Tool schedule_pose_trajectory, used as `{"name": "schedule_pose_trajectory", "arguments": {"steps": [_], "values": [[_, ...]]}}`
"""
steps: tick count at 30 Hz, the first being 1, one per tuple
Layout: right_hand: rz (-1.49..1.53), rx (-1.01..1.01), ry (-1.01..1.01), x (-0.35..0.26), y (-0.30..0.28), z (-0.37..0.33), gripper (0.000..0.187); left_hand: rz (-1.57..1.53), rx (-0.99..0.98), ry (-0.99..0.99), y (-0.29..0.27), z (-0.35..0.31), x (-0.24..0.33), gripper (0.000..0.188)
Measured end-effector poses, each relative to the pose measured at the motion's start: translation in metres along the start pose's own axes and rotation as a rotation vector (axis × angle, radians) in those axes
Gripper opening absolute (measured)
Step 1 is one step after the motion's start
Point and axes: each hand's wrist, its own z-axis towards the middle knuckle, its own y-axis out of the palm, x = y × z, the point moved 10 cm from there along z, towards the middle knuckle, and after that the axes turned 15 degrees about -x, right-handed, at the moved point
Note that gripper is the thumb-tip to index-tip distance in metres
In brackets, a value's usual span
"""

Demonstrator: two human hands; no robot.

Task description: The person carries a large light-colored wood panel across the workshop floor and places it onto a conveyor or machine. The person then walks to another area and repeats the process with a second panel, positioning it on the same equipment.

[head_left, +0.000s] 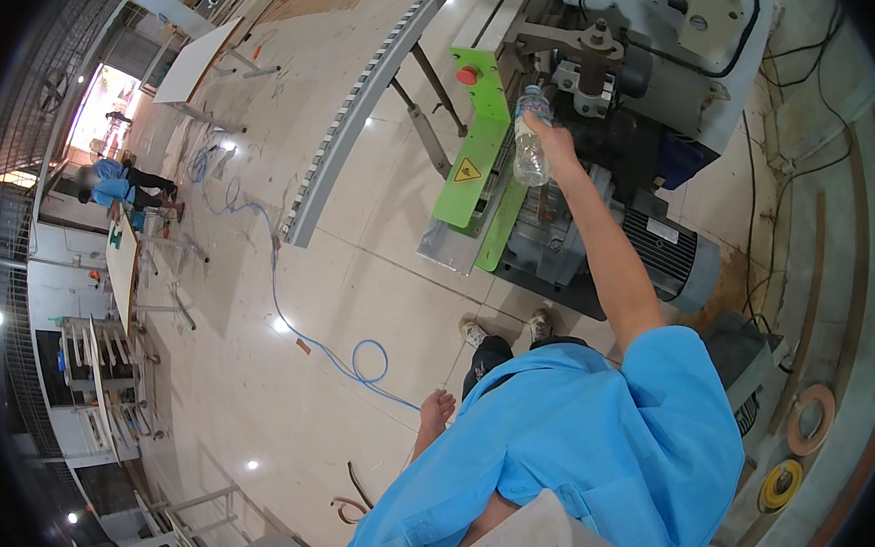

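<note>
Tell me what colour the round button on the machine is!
The round button is red; the head view shows it.

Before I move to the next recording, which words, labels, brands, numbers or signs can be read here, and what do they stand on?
No words or numbers are legible.
Yellow triangular warning sign on the green machine panel: dark pictogram, no readable text.
Printed label on the clear bottle in the right hand: too small and blurred.
White plate on the motor: too small to read.
</note>
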Motion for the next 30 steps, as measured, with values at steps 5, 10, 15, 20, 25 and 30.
{"name": "schedule_pose_trajectory", "arguments": {"steps": [5,10,15,20,25,30], "values": [[0.063,-0.025,-0.002,-0.003,0.002,-0.001,0.042,-0.014,-0.020,0.028,0.002,0.001,0.005,0.053],[0.111,-0.047,0.003,-0.004,0.005,-0.001,0.040,-0.008,-0.017,0.022,0.002,0.001,0.003,0.053],[0.350,-0.147,0.037,-0.003,0.015,0.003,0.034,-0.027,0.018,0.000,-0.001,0.000,-0.004,0.051],[0.331,-0.176,0.041,-0.010,0.017,0.008,0.031,-0.009,0.011,0.015,-0.001,0.000,-0.002,0.051],[0.325,-0.201,0.010,-0.014,0.020,0.012,0.033,-0.012,-0.013,0.039,0.003,0.003,0.005,0.050],[0.296,-0.155,0.007,-0.012,0.017,0.014,0.036,-0.016,-0.021,0.044,0.007,0.005,0.012,0.050]]}}
